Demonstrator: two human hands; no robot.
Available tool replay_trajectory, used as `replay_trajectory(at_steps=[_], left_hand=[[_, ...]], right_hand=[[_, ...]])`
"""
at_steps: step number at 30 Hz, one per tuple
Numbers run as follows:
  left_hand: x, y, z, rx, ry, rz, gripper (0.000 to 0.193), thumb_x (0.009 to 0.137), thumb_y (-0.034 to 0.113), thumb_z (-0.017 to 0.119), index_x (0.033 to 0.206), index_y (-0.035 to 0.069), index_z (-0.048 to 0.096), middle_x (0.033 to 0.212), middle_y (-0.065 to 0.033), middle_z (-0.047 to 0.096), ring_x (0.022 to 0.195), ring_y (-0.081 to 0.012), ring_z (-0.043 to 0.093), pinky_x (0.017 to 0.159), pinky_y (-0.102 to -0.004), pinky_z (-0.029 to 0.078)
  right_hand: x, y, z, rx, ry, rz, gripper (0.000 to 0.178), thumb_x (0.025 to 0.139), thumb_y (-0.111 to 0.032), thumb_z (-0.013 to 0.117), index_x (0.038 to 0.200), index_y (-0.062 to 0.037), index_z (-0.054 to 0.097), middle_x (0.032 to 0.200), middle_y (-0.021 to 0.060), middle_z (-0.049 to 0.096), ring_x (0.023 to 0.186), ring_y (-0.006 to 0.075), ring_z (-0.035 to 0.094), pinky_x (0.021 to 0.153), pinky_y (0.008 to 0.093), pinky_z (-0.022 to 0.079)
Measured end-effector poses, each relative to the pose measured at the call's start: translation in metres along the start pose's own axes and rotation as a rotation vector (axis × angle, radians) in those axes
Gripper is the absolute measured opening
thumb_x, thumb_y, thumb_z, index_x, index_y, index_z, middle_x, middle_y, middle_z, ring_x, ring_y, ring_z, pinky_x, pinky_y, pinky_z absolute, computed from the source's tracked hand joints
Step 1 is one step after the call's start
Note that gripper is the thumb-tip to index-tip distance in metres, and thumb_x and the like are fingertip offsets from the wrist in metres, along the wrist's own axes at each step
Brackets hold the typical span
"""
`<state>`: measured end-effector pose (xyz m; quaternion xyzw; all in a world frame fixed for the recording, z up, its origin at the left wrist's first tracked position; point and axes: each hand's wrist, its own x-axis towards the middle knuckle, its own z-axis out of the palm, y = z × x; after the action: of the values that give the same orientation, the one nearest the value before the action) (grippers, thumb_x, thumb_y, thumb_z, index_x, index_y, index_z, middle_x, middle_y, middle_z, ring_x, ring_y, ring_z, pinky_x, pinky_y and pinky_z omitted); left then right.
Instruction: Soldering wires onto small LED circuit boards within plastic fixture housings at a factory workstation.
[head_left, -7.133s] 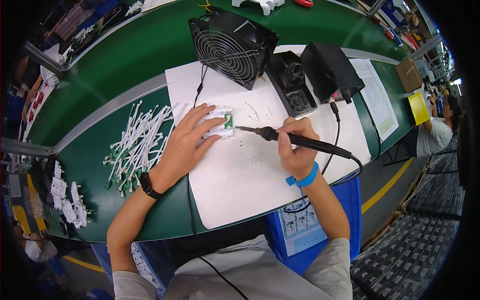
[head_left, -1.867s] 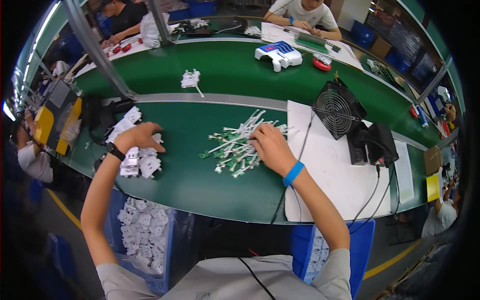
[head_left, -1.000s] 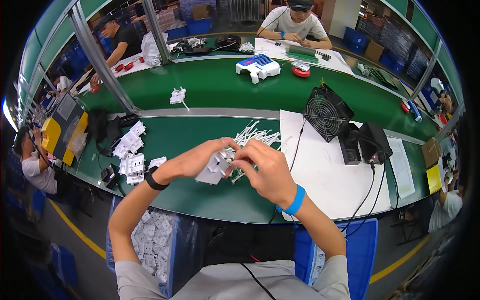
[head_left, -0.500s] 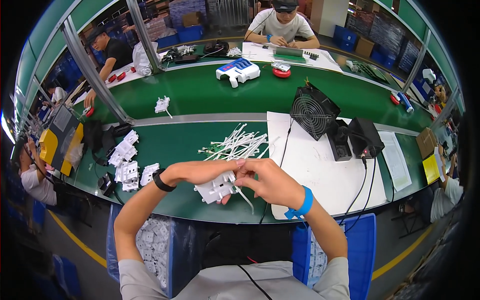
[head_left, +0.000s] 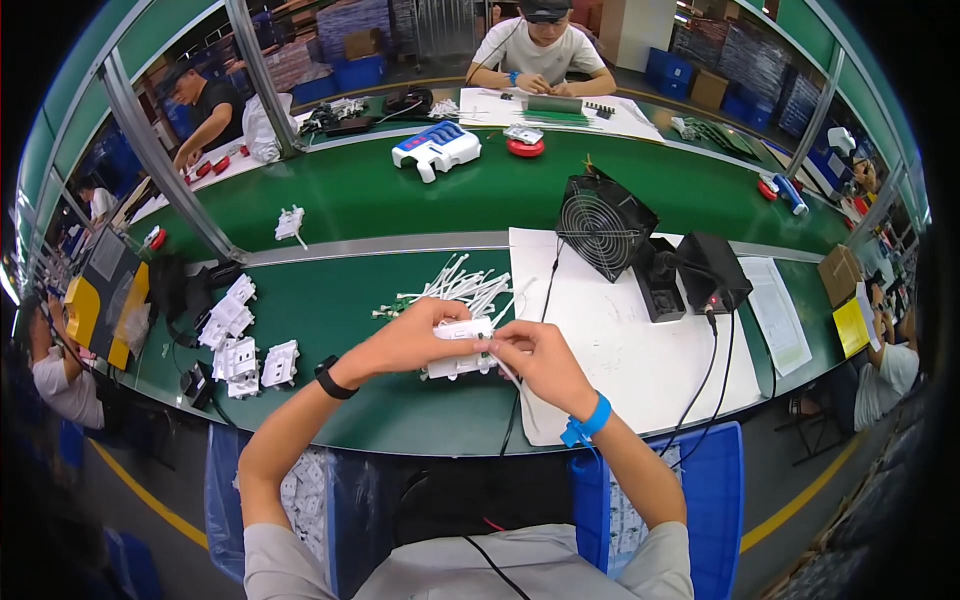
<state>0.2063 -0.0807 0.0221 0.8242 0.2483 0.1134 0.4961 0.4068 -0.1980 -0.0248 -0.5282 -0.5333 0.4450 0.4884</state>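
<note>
In front of my chest, over the green bench, my left hand [head_left: 420, 337] grips a white plastic housing [head_left: 462, 329], fingers behind it and thumb across its front. At the housing's right edge my right hand [head_left: 550, 368] pinches a white cable [head_left: 508, 373], whose free part hangs below the fingers. The exact spot where cable and housing meet is partly covered by the fingertips. Just beyond my hands lies a loose pile of white cables [head_left: 475, 288] with small green pieces at their left ends. Several similar white housings [head_left: 236, 360] are stacked to the left.
A black fan [head_left: 604, 228] and a black power box [head_left: 713, 272] stand on white sheeting [head_left: 600, 390] at right, with wires trailing. Beyond runs a green conveyor belt [head_left: 350, 190] carrying a white-blue device [head_left: 437, 150]. Blue bins [head_left: 715, 490] flank my lap. Co-workers sit across and aside.
My left hand has turned the housing so a different side faces up; both hands remain on the work. The view has shifted slightly. At far left, a co-worker's hand has withdrawn from a red item.
</note>
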Motion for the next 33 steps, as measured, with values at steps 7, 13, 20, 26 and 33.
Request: replay_trajectory(at_steps=[7, 13, 20, 26, 33], left_hand=[[0.034, -0.008, 0.024, 0.034, 0.287, 0.141, 0.028, 0.089, 0.024, 0.075, 0.089, -0.003, 0.066, 0.076, -0.0089, 0.066, 0.070, -0.0114, 0.059, 0.063, -0.0316, 0.047], [0.078, -0.021, 0.055, -0.083, 0.477, 0.084, 0.030, 0.090, 0.025, 0.075, 0.088, -0.004, 0.065, 0.073, -0.0073, 0.065, 0.068, -0.0099, 0.058, 0.062, -0.0296, 0.047], [0.122, -0.027, 0.084, -0.249, 0.217, 0.031, 0.031, 0.089, 0.024, 0.077, 0.100, -0.003, 0.069, 0.093, -0.0067, 0.070, 0.084, -0.0116, 0.061, 0.078, -0.0283, 0.049], [0.135, -0.043, 0.087, -0.009, 0.078, 0.076, 0.033, 0.085, 0.025, 0.079, 0.092, -0.007, 0.071, 0.079, -0.0140, 0.071, 0.074, -0.0184, 0.067, 0.070, -0.0336, 0.052], [0.139, -0.037, 0.109, 0.073, -0.107, 0.123, 0.040, 0.087, 0.029, 0.077, 0.101, -0.007, 0.070, 0.089, -0.0228, 0.071, 0.081, -0.0301, 0.068, 0.076, -0.0369, 0.053]], right_hand=[[-0.004, -0.012, -0.023, 0.159, 0.143, 0.143, 0.026, 0.098, -0.016, 0.070, 0.112, 0.0059, 0.067, 0.079, 0.0081, 0.070, 0.069, 0.0117, 0.067, 0.059, 0.0245, 0.053], [-0.016, -0.003, -0.024, -0.245, 0.423, -0.214, 0.013, 0.094, -0.005, 0.068, 0.101, 0.0042, 0.073, 0.082, 0.0137, 0.072, 0.068, 0.0195, 0.068, 0.061, 0.0319, 0.052], [-0.015, 0.025, -0.022, -0.593, 0.570, -0.367, 0.009, 0.092, -0.002, 0.067, 0.098, 0.0031, 0.071, 0.082, 0.0153, 0.070, 0.061, 0.0251, 0.065, 0.056, 0.0347, 0.049], [-0.034, 0.042, -0.112, 0.003, 0.829, -0.144, 0.019, 0.101, -0.014, 0.063, 0.110, 0.0023, 0.061, 0.073, 0.0055, 0.064, 0.059, 0.0125, 0.062, 0.052, 0.0245, 0.046], [0.014, 0.052, -0.204, -0.111, 0.954, -0.120, 0.037, 0.095, -0.015, 0.073, 0.121, 0.0020, 0.053, 0.076, 0.0062, 0.064, 0.055, 0.0105, 0.058, 0.045, 0.0233, 0.042]])
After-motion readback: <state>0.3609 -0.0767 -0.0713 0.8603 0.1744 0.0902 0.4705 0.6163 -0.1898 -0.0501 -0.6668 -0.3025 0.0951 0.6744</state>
